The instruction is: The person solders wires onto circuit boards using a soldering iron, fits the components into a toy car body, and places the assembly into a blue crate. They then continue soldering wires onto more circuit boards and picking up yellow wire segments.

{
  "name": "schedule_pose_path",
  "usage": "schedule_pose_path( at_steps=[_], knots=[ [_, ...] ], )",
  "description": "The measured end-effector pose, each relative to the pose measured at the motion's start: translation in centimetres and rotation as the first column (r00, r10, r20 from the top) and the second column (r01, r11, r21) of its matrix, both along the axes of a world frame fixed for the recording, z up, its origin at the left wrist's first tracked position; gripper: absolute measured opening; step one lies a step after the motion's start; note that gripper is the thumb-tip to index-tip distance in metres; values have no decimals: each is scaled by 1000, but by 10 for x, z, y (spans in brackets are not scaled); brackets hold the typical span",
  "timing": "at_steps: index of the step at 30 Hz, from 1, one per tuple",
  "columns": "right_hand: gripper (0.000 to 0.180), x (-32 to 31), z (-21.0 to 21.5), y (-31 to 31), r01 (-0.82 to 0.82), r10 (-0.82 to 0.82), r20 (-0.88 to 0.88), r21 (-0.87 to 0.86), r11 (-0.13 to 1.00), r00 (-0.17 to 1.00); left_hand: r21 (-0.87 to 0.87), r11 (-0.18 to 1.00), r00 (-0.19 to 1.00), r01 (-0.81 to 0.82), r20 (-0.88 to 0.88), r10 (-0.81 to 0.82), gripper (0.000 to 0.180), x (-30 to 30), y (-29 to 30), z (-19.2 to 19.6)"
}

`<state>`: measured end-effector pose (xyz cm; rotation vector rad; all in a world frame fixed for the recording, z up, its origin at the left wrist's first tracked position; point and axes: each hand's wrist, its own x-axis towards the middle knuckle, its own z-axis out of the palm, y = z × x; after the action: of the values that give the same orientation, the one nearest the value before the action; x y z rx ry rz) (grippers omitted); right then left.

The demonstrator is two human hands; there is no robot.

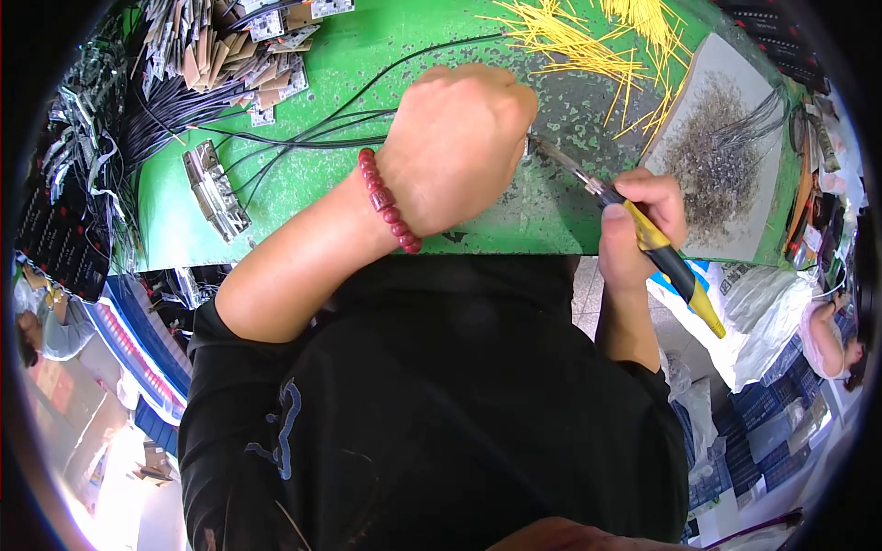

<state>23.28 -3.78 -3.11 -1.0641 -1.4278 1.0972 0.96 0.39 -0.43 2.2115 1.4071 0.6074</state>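
My left hand (464,138) is closed, knuckles up, over the green bench, with a red bead bracelet (384,202) at its wrist. Several black cables (340,142) run in from the left and disappear under it. A small bit of something pale shows at its right edge; what the fingers pinch is hidden. In my right hand (643,220) a yellow and black soldering iron (657,243) is gripped by its handle. The iron's metal tip points up and left, close beside my left hand's fingers.
Small circuit boards with black cables (216,55) are heaped at the far left. A silver metal block (216,193) stands on the green bench (303,211). Yellow wires (588,41) lie at the back right. Beside them, a pale board (772,119) bears fine wire clippings.
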Motion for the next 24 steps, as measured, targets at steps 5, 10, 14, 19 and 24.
schedule_pose_path(
  at_steps=[5,10,14,19,24],
  knots=[
    [26,0,-4,-1,84,-75,-120,72,994,990,18,1000,1000,-12,1,11,7,1,0,-1],
    [28,0,-6,0,93,-82,-123,80,992,989,10,1000,1000,-8,-3,8,7,1,1,0],
    [29,-4,-5,0,123,-109,-155,84,989,982,6,1000,1000,-7,-14,7,8,0,2,1],
    [30,-9,-3,-2,200,-193,-89,79,977,977,37,999,999,-16,-30,17,10,1,-1,6],
    [32,-4,5,-9,173,-172,-108,-6,985,979,-53,996,996,66,63,-62,11,-6,1,8]
  ],
)
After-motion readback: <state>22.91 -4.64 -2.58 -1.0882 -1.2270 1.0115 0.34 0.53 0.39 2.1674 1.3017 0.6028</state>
